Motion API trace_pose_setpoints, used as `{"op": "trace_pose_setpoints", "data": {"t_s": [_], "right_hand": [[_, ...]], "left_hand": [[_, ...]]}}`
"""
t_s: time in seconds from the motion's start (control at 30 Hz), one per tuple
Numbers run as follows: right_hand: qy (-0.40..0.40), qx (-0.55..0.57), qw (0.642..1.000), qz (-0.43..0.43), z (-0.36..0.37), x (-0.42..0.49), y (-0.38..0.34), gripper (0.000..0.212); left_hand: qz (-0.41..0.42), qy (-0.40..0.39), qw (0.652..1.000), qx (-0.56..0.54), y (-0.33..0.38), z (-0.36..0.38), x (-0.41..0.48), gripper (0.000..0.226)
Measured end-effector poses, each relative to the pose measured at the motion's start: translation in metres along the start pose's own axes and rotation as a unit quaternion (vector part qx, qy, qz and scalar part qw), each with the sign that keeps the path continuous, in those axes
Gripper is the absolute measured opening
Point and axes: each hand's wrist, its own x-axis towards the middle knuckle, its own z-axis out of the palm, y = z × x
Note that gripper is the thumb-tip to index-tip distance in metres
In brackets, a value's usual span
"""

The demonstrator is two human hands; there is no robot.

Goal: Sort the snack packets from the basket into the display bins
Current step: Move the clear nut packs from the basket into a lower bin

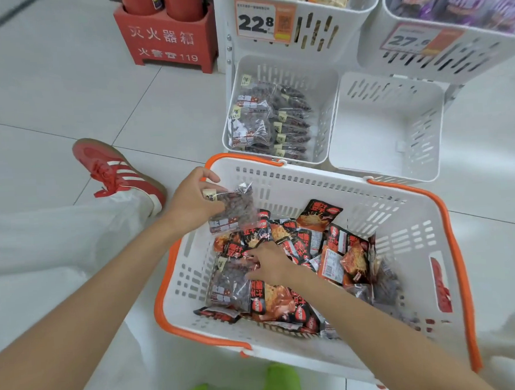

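The white basket (283, 190) holds red-and-black packets (320, 217) and clear packets (228, 288) of dark snacks. The right hand (269, 265) lies among them; I cannot tell whether its grip is closed on anything. The left hand (192, 204) has its grip round one lifted packet (235, 212) over the basket's far-left corner. Beyond, a bin (322, 81) holds similar packs under a tag (256, 22) reading 22.8.

You are looking down at a floor (51, 95) of large, pale, glossy tiles with thin grey joints. At your upper left a red fire extinguisher box (164, 41) with white lettering stands on it, holding two red extinguishers (182, 5). A dark stripe (2, 20) crosses the far left corner. The light is soft and even.
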Motion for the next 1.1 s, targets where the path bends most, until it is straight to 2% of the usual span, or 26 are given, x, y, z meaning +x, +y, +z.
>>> {"op": "trace_pose_setpoints", "data": {"t_s": [0.03, 0.1, 0.2, 0.3, 0.47, 0.6, 0.63, 0.7, 0.77, 0.83, 0.9, 0.97, 1.03, 1.1], "right_hand": [[0.009, -0.016, 1.000, -0.009, 0.005, 0.000, -0.001, 0.023], [0.020, 0.008, 1.000, -0.017, 0.012, -0.003, -0.001, 0.023], [0.066, 0.158, 0.984, -0.046, 0.011, -0.009, 0.004, 0.019], [0.094, 0.338, 0.936, -0.020, -0.017, -0.024, 0.006, 0.006], [0.201, 0.426, 0.882, -0.027, -0.091, -0.049, 0.013, 0.010], [0.261, 0.522, 0.812, -0.021, -0.134, -0.057, 0.010, 0.008], [0.280, 0.537, 0.795, -0.015, -0.140, -0.055, 0.006, 0.008], [0.312, 0.548, 0.776, 0.001, -0.148, -0.048, -0.001, 0.009], [0.323, 0.552, 0.769, 0.019, -0.152, -0.039, -0.010, 0.009], [0.331, 0.553, 0.764, 0.020, -0.157, -0.031, -0.017, 0.009], [0.343, 0.532, 0.774, 0.008, -0.168, -0.025, -0.025, 0.005], [0.343, 0.482, 0.806, -0.009, -0.184, -0.019, -0.027, 0.031], [0.295, 0.490, 0.820, -0.026, -0.203, -0.008, -0.025, 0.058], [0.267, 0.501, 0.823, -0.026, -0.224, 0.009, -0.023, 0.057]], "left_hand": [[-0.001, 0.004, 1.000, 0.001, -0.002, -0.003, 0.001, 0.039], [-0.004, 0.008, 1.000, 0.001, -0.005, -0.006, 0.002, 0.040], [0.001, 0.019, 1.000, 0.011, -0.008, -0.003, 0.004, 0.029], [0.021, 0.034, 0.999, 0.006, -0.005, 0.002, 0.004, 0.025], [0.046, 0.068, 0.996, -0.036, 0.010, 0.009, 0.011, 0.019], [0.011, 0.021, 0.995, -0.098, 0.021, 0.028, 0.017, 0.008], [0.003, 0.014, 0.994, -0.105, 0.022, 0.033, 0.022, 0.014], [-0.025, 0.004, 0.991, -0.132, 0.020, 0.041, 0.033, 0.060], [-0.049, -0.016, 0.988, -0.148, 0.025, 0.048, 0.042, 0.084], [-0.040, -0.022, 0.991, -0.125, 0.043, 0.052, 0.041, 0.069], [-0.029, 0.002, 0.994, -0.104, 0.046, 0.054, 0.053, 0.056], [-0.015, 0.020, 0.991, -0.132, 0.050, 0.049, 0.070, 0.049], [0.009, 0.025, 0.985, -0.169, 0.057, 0.038, 0.094, 0.048], [0.034, 0.019, 0.982, -0.184, 0.067, 0.027, 0.120, 0.053]]}}
